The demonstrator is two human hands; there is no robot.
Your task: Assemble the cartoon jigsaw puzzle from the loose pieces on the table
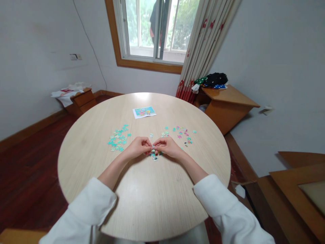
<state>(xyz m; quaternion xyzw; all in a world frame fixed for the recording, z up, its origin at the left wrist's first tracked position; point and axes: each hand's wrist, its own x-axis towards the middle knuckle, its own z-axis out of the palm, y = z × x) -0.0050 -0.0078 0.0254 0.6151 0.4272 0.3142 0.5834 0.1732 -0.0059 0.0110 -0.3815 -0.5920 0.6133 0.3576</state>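
Observation:
My left hand [139,147] and my right hand [168,147] meet over the middle of the round table, thumbs and fingertips pinched together. Between them is a small pale jigsaw puzzle piece [153,147], mostly covered by the fingers. Just below the fingertips lies a small cluster of puzzle pieces [155,157] in mixed colours, partly hidden; whether they are joined I cannot tell. A pile of teal and pale green pieces [118,139] spreads beside my left hand. Pink, teal and yellowish pieces [179,136] are scattered past my right hand.
A printed picture card [144,112] with colourful cartoon figures lies farther back on the round wooden table [152,203]. Behind stand a window [154,30] and a curtain [200,44]. A wooden cabinet [228,98] with cloths on top is at the right, a small drawer unit [83,100] at the left.

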